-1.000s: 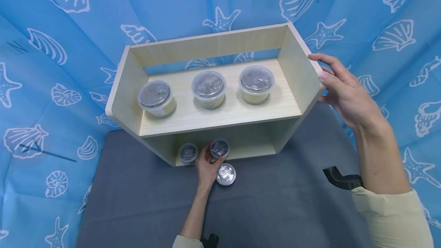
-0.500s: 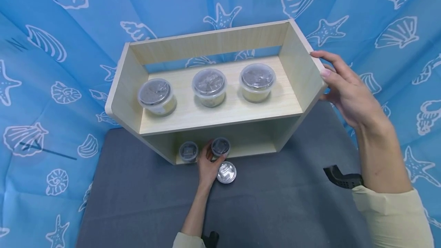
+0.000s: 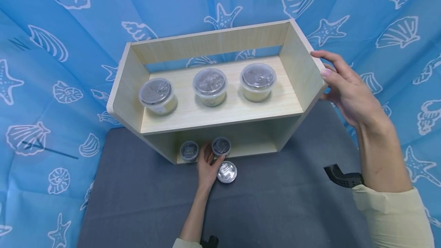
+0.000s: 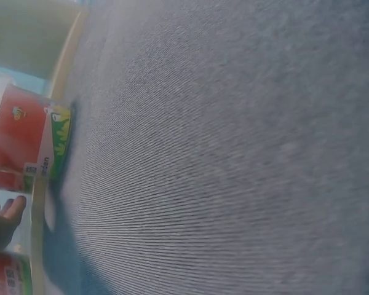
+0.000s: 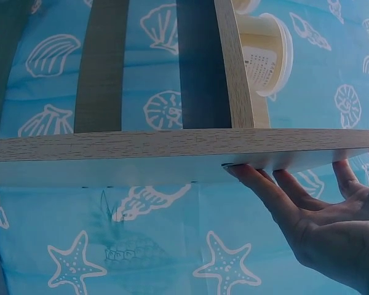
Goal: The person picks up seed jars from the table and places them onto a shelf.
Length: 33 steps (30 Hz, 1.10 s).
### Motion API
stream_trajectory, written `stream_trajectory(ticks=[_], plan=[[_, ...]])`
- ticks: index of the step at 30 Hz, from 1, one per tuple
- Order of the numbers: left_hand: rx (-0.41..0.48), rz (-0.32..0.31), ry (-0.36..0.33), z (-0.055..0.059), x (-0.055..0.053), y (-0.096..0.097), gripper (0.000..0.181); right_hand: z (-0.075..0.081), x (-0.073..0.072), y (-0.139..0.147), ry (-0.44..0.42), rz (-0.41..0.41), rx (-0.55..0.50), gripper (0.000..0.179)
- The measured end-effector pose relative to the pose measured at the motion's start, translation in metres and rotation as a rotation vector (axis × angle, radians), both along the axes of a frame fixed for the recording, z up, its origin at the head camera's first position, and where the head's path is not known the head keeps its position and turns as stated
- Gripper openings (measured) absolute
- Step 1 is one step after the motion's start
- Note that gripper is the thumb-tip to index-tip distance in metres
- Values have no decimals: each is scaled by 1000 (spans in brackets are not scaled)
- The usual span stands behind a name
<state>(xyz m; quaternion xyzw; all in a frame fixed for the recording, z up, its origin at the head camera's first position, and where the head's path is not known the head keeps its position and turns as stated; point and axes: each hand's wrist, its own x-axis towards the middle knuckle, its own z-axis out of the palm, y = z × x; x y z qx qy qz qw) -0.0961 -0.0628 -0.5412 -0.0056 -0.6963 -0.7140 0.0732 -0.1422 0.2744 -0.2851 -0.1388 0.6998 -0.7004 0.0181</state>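
Note:
At the lower level of a two-tier wooden shelf [image 3: 220, 123], my left hand [image 3: 207, 171] holds a small lidded tub [image 3: 221, 146], thumb at its front and fingers at its left side. A second tub [image 3: 189, 151] stands just left of that hand. On the cloth in front is a tub with a shiny silver lid [image 3: 227, 172]; the left wrist view shows its red and green side [image 4: 24, 132], with my left hand [image 4: 3, 224] beyond. My right hand [image 3: 351, 91] grips the shelf's right side panel [image 3: 303, 70], fingers on its outer face in the right wrist view.
Three larger clear-lidded tubs, left [image 3: 157, 97], middle [image 3: 210, 87] and right [image 3: 257, 82], stand in a row on the upper tier. Grey cloth [image 3: 275, 202] covers the table. A blue seashell curtain [image 3: 179, 3] hangs behind and at both sides.
Both hands keep their places on the tub and the side panel. The head view shifts very slightly; no tub visibly moves on the shelf.

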Motion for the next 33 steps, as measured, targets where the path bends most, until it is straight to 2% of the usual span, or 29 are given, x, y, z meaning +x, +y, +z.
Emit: stream_trajectory(ticks=[4,6,10,14,19,29,33], plan=[[2,-9,-27,0,6,0,68,0,0,0,3,1,-7,45],[32,-20,-33,-3,8,-1,67,0,0,0,6,4,-13,45],[94,-18,-40,-20,12,-3,65,0,-1,0,8,7,-20,44],[89,-8,-69,-36,18,-6,63,0,-1,0,2,-1,-8,45],[73,-36,-77,-42,27,-9,62,-2,0,0,0,-6,8,46],[10,-122,-84,-40,40,-13,62,-3,1,0,-4,-12,10,45],[-29,-192,-79,-31,46,-15,70,-2,0,-1,-2,-5,1,45]])
